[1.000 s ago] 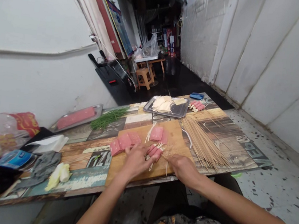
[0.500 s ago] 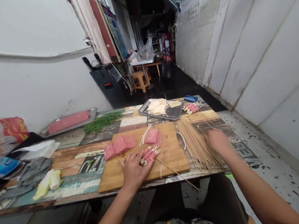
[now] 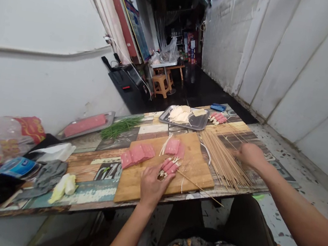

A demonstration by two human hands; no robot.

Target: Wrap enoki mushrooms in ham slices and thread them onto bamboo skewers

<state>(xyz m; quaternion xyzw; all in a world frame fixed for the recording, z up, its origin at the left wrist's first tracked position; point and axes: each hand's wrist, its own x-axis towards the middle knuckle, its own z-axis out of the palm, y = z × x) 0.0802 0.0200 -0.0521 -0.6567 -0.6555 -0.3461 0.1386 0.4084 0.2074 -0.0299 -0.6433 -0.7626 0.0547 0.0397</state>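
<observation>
On the wooden cutting board (image 3: 196, 177), my left hand (image 3: 153, 182) is closed around several pink meat rolls (image 3: 170, 166) with white enoki mushroom ends poking out. A bamboo skewer (image 3: 200, 187) runs from the rolls past the board's near edge. My right hand (image 3: 249, 155) is pinched at the right side of a pile of bamboo skewers (image 3: 226, 163); a thin skewer appears to come from its fingers, whose tips are partly hidden. Above the left hand lies a flat meat slice (image 3: 173, 146) with enoki strands beside it. More overlapping meat slices (image 3: 138, 156) rest on the board's left.
A metal tray (image 3: 201, 124) of enoki stands at the back, near finished meat rolls (image 3: 218, 118) and a blue object (image 3: 218, 107). Green chives (image 3: 121, 127), a tray of meat (image 3: 85, 124), cabbage pieces (image 3: 64, 187), a grey cloth (image 3: 49, 176) and plastic bags (image 3: 4, 142) are leftward.
The view has shifted, so the whole table sits a little farther right in the picture. My left hand stays on the meat rolls. My right hand remains by the skewers, with slight movement.
</observation>
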